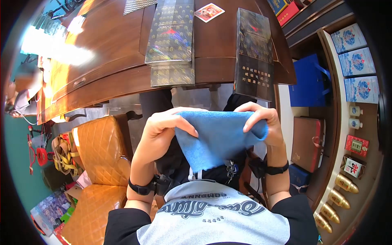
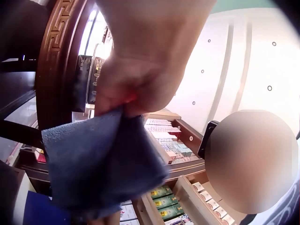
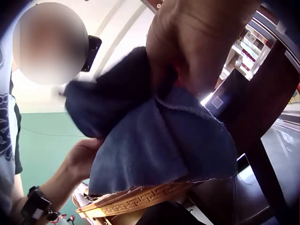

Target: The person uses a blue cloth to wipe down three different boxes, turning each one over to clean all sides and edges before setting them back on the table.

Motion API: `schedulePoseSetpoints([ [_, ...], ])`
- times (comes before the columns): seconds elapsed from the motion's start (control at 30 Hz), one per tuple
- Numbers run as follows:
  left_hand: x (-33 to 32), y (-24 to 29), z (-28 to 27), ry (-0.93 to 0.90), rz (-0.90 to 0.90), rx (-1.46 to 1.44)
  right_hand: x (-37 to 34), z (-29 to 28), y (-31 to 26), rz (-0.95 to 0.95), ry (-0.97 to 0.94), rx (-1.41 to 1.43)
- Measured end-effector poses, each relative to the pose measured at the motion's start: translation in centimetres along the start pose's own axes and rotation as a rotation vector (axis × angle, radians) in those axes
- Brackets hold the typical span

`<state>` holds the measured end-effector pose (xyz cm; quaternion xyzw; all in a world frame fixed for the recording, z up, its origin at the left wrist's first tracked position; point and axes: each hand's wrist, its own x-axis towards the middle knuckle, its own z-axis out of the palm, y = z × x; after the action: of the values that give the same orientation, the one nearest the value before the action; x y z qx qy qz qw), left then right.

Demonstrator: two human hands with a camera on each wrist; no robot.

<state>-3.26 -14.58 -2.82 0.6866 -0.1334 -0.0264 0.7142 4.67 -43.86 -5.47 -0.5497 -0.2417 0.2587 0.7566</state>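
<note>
A blue cloth (image 1: 216,139) is stretched between both hands above the lap, in front of the table edge. The left hand (image 1: 165,127) pinches its left upper corner between thumb and fingers. At the other corner the right hand (image 1: 265,122) pinches it, and the edge there curls over. From the left wrist, the cloth (image 2: 103,159) hangs folded below the left hand (image 2: 136,89). In the right wrist view the cloth (image 3: 145,140) drapes in folds under the right hand (image 3: 192,42), with the left hand (image 3: 84,157) behind it.
Two wrapped dark boxes, one left (image 1: 171,36) and one right (image 1: 254,53), stand on the wooden table (image 1: 214,49) beside a small red card (image 1: 209,12). A tan chair (image 1: 102,151) is at left. Shelves (image 1: 326,81) with boxes and gold bullet-shaped items (image 1: 347,183) line the right.
</note>
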Motion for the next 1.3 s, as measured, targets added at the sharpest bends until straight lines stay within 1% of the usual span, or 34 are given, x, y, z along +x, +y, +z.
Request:
schedulePoseSetpoints([
  [0.07,0.0,-0.1,0.2,0.003,-0.014,0.174,0.1,-0.3,0.9,0.015,0.051,-0.047],
  [0.1,0.1,0.2,0.5,0.012,0.005,0.319,0.2,-0.1,1.0,0.036,0.091,-0.151],
  [0.17,0.1,0.3,1.1,0.012,-0.036,0.565,0.4,0.4,1.0,0.065,0.171,-0.356],
  [0.2,0.0,0.2,1.3,0.013,-0.056,0.692,0.4,0.5,0.9,0.081,0.133,-0.538],
  [0.23,-0.1,-0.1,1.4,0.001,-0.056,0.773,0.5,1.1,1.0,0.035,0.157,-0.615],
  [0.3,0.2,0.2,2.1,0.006,-0.048,0.792,1.0,2.8,1.4,-0.076,0.224,-0.761],
  [0.33,0.3,0.5,2.7,0.002,-0.055,0.789,1.0,3.7,1.5,0.014,0.268,-0.712],
  [0.4,0.9,0.9,3.7,-0.07,-0.057,0.749,0.5,5.4,1.7,0.202,0.351,-0.611],
  [0.47,1.2,-0.5,4.8,-0.065,-0.005,0.557,0.0,6.6,3.7,0.131,0.344,-0.229],
  [0.5,1.4,-1.3,5.4,-0.011,0.009,0.466,-0.3,6.7,4.1,0.136,0.318,-0.181],
  [0.53,1.6,-1.3,5.6,-0.015,-0.034,0.458,-0.6,6.7,4.5,0.142,0.292,-0.132],
  [0.57,2.0,-0.4,5.9,-0.004,-0.104,0.353,-0.7,6.1,5.3,0.142,0.243,0.056],
  [0.6,2.4,0.5,6.2,0.007,-0.174,0.245,-0.7,5.7,5.7,0.095,0.174,0.385],
  [0.67,2.5,0.3,6.6,0.018,-0.163,0.158,-0.7,5.3,4.8,0.25,0.211,0.6],
  [0.7,2.7,0.1,6.7,0.024,-0.155,0.116,-0.7,5.0,5.6,0.224,0.256,0.63],
  [0.8,3.2,-0.4,5.8,0.073,-0.036,0.22,-1.0,4.6,7.1,0.242,0.227,0.239],
  [0.83,4.2,-0.6,4.5,0.133,0.182,0.428,-0.7,5.0,7.2,0.323,0.28,0.345],
  [0.9,5.6,-0.4,2.9,0.437,0.199,0.421,-0.5,5.4,7.1,0.436,0.278,0.377],
  [0.93,6.6,-0.1,1.7,0.543,0.295,0.675,-0.6,5.4,7.4,0.481,0.279,0.395],
  [1.0,8.4,-0.4,0.5,0.715,0.21,1.01,-0.7,5.2,7.5,0.521,0.258,0.362],
  [1.1,9.9,-3.3,-0.8,0.694,-0.041,1.355,-0.7,4.9,8.0,0.551,0.258,0.338],
  [1.2,10.0,-3.9,-0.7,0.73,-0.084,1.214,-0.6,4.0,8.6,0.543,0.264,0.32],
  [1.23,9.9,-4.0,-0.7,0.738,-0.066,1.201,-0.7,3.9,8.7,0.542,0.263,0.319],
  [1.3,9.2,-3.4,-0.8,0.697,-0.081,1.18,-0.6,3.8,8.6,0.55,0.282,0.328],
])
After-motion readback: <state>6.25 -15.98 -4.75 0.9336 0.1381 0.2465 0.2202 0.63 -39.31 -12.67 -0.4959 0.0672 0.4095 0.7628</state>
